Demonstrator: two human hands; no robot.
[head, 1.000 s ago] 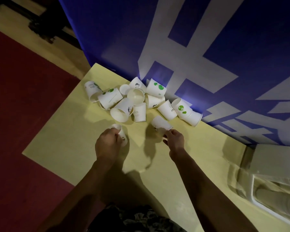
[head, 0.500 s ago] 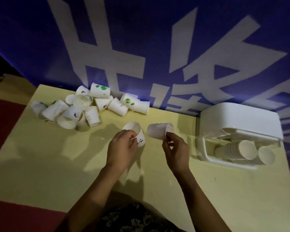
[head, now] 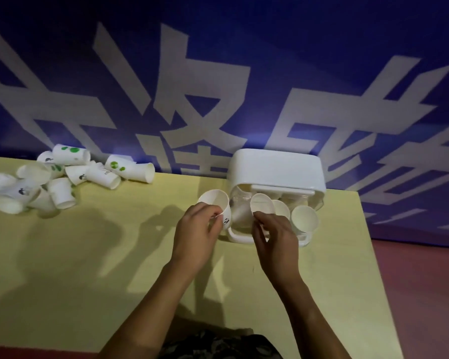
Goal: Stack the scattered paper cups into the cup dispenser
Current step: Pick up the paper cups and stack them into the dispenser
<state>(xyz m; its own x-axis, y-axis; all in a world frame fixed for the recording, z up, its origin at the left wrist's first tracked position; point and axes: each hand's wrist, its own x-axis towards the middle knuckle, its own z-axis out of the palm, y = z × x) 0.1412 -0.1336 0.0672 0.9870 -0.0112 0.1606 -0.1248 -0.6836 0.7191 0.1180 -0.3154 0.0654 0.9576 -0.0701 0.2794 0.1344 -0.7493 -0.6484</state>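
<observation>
Left hand: the left hand reaches forward over the desk, forearm coming up from the lower middle; its grip is clamped on a paper cup, thumb and fingers pinching the near rim and side.
Left cup: held upright with a slight tilt, mouth up and toward the camera, a small dark print on its side, just left of the dispenser.
Right hand: the right hand reaches forward beside the left, wrist bent slightly inward; its grip is clamped on a second cup, fingertips pinching its near edge.
Second cup: tipped on its side, mouth facing the camera, at the open front of the dispenser, touching or just before the stacks there.
Dispenser: white box with a rounded top, against the blue wall at the far side of the desk; two more stacked rows of cups poke out to the right of the held one.
Loose cups: a pile lies on its sides at the far left of the desk, some with green dots, well apart from both hands.
</observation>
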